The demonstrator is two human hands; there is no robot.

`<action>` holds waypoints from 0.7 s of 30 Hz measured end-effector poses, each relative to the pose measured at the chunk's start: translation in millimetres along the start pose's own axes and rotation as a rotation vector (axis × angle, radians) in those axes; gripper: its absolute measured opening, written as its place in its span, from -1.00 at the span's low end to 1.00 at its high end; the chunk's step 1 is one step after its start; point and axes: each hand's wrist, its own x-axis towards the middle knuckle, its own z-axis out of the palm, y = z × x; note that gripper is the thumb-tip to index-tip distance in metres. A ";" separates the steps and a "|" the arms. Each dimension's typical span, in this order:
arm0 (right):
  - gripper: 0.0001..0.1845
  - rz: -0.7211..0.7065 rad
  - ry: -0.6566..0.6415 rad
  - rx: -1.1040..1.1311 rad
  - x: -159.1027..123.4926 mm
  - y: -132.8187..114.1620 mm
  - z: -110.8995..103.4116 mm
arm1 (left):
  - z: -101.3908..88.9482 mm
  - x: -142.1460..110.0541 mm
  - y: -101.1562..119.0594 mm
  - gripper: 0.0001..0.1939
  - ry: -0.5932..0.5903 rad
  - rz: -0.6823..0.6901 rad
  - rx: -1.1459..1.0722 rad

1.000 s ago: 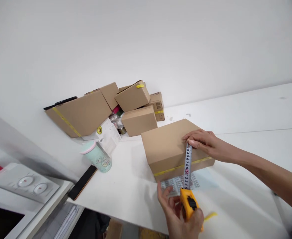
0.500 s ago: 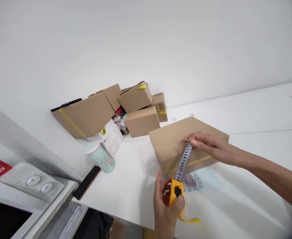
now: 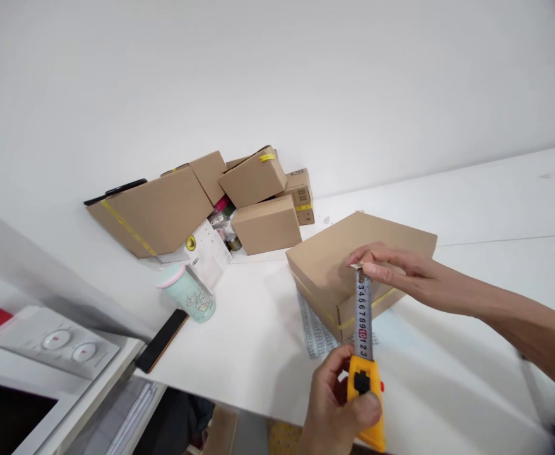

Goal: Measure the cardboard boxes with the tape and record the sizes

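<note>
My left hand point(image 3: 336, 404) is closed around the yellow case of a tape measure point(image 3: 367, 401), its thumb on the front near the black slider. The silver blade sticks out upward from the case, with numbers past the red 10 showing. At the blade's far end, my right hand point(image 3: 395, 272) pinches the metal hook between thumb and fingers. Behind the blade a closed cardboard box point(image 3: 329, 253) with yellow tape sits on the white table point(image 3: 258, 354). Part of the box is covered by my right hand and the blade. A printed sheet point(image 3: 317, 332) shows under the box.
Several cardboard boxes point(image 3: 268, 224) lean and stack by the wall. In front of them are a white printed carton point(image 3: 211, 253) and a mint tumbler point(image 3: 189, 297). A black slab-shaped object point(image 3: 162, 341) lies at the table's left edge, beside a microwave point(image 3: 54, 360).
The tape case has moved right and down with my left hand, so the blade now stands nearly upright. The cardboard box has turned somewhat. My right hand stays at the hook.
</note>
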 end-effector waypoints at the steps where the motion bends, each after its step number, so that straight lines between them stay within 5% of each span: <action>1: -0.54 -0.001 0.026 -0.016 -2.3 3.0 -6.3 | -1.4 -0.5 0.3 -0.25 0.024 0.019 0.004; 4: -0.59 0.121 0.346 -0.032 -10.6 25.2 -30.3 | -9.6 -3.0 4.4 -0.26 0.179 0.102 0.016; 7: -0.61 0.445 0.741 -0.010 -20.9 66.2 -50.5 | -17.4 -2.5 8.9 -0.31 0.323 0.173 0.023; 10: -0.55 0.609 0.700 0.082 -31.6 104.5 -54.1 | -18.8 3.5 10.2 -0.37 0.335 0.184 0.011; 13: -0.49 0.528 0.488 0.213 -37.2 116.3 -46.2 | -16.8 11.7 17.3 -0.40 0.301 0.168 -0.020; 16: -0.42 0.450 0.414 0.204 -34.9 99.0 -42.8 | -19.0 19.5 46.4 -0.42 0.255 0.192 -0.009; 21: -0.18 0.409 0.511 -0.106 -22.5 47.0 -53.0 | -30.1 43.9 134.7 -0.55 0.237 0.226 0.093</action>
